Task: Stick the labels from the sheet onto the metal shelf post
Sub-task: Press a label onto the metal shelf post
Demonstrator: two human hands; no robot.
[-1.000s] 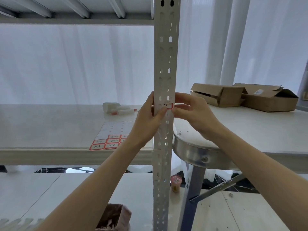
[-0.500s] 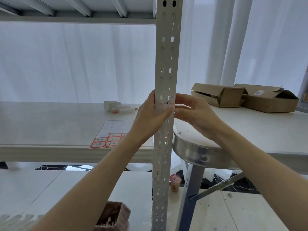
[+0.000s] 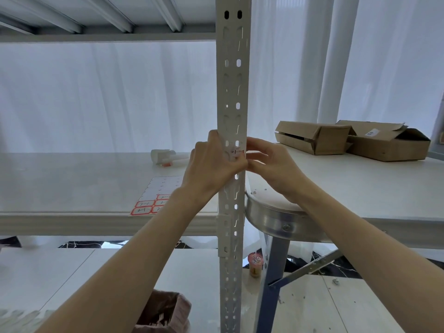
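The label [image 3: 236,152] now sits further onto the front face of the metal shelf post [image 3: 231,80] than a second ago, when its red border overhung the post's right edge. My left grip [image 3: 211,169] is clamped round the post from its left, thumb on the label; my right grip [image 3: 269,164] pinches the label's edge at the post's right. I judge it nearly stuck; the sheet [image 3: 153,203], left of the post, holds more.

Bright, soft daylight comes through the white curtains [image 3: 120,97] behind; shadows are faint, the curtains glare, straight lines bend at the edges, detail slightly soft
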